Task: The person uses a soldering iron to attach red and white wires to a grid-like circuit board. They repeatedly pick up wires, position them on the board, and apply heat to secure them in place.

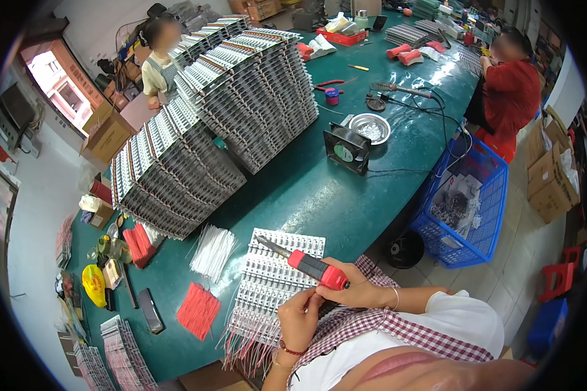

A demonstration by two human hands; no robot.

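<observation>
My right hand [355, 289] is closed around a red-and-black handled tool [318, 269] with a long, narrow grey tip that points up and left. That tip lies over a white panel [277, 260] with rows of small metal parts. Beside the tool's handle end, my left hand [299, 319] is closed, its thumb and fingers pinched together against the right fingertips; whatever they pinch is too small to make out. Red and white wires [248, 352] hang from the panel's near edge. Left of the panel lie a bundle of red wires [198, 311] and one of white wires [213, 253].
Tall stacks of similar panels [254, 98] rise on the green table [287, 202]. Farther right are a black fan [347, 151], a metal bowl [377, 124] and a soldering iron [404, 90]. A phone [150, 311] lies left. Beside the table stands a blue crate [482, 202]. Two people work across the room.
</observation>
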